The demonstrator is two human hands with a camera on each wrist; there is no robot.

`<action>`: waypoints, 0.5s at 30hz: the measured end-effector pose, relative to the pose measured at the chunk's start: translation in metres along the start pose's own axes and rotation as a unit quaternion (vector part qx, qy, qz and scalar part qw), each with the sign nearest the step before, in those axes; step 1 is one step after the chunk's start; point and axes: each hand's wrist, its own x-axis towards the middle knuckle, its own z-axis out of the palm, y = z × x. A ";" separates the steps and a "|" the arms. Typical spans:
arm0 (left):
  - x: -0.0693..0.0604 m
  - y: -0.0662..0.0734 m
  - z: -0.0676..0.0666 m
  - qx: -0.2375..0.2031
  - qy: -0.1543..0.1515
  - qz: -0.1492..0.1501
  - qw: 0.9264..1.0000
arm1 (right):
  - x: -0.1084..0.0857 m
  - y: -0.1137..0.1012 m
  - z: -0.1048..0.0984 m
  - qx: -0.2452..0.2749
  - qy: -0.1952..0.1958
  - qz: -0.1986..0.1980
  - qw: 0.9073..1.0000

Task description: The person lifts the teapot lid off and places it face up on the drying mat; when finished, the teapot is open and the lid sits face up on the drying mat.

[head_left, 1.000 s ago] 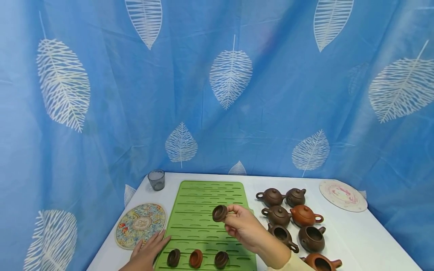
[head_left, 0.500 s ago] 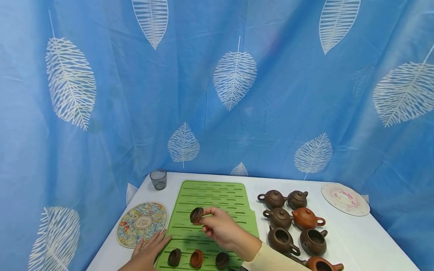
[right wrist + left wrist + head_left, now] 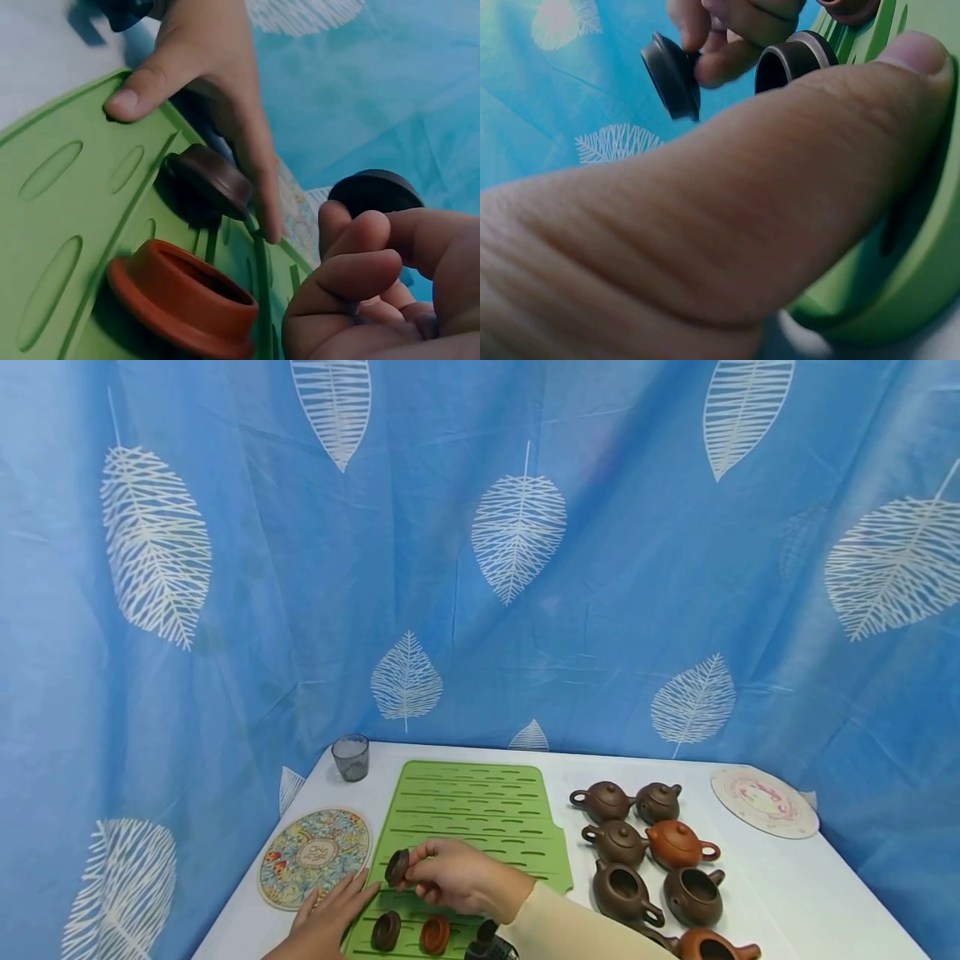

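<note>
My right hand (image 3: 459, 878) pinches a small dark brown teapot lid (image 3: 397, 867) on its side above the left part of the green mat (image 3: 480, 793). The right wrist view shows the lid (image 3: 376, 192) between thumb and fingers. On the mat nearer me stand another brown lid (image 3: 386, 931) and an orange-red lid (image 3: 435, 935). My left hand (image 3: 330, 914) rests with extended fingers at the mat's left edge; its thumb (image 3: 915, 60) lies on the green rim in the left wrist view. A third standing lid is mostly hidden by my right wrist.
Several teapots stand right of the mat, among them an orange-red one (image 3: 677, 843) and an uncovered brown one (image 3: 692, 892). A patterned round mat (image 3: 315, 858) lies left, a glass (image 3: 351, 757) behind it. A pale round mat (image 3: 765, 802) is at the far right.
My right hand has carried the pinched brown lid leftward and nearer to me, toward the standing lids. My left hand stays at the mat's edge.
</note>
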 end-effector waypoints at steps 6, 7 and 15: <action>0.002 -0.001 0.001 0.003 0.001 -0.008 1.000 | 0.009 0.003 0.004 -0.044 -0.005 0.026 0.999; 0.002 -0.002 0.001 0.001 0.001 -0.009 1.000 | 0.011 0.004 0.004 -0.049 -0.003 0.029 0.998; 0.002 -0.003 0.002 0.003 -0.002 -0.008 1.000 | 0.015 0.008 0.004 -0.081 -0.001 0.045 0.996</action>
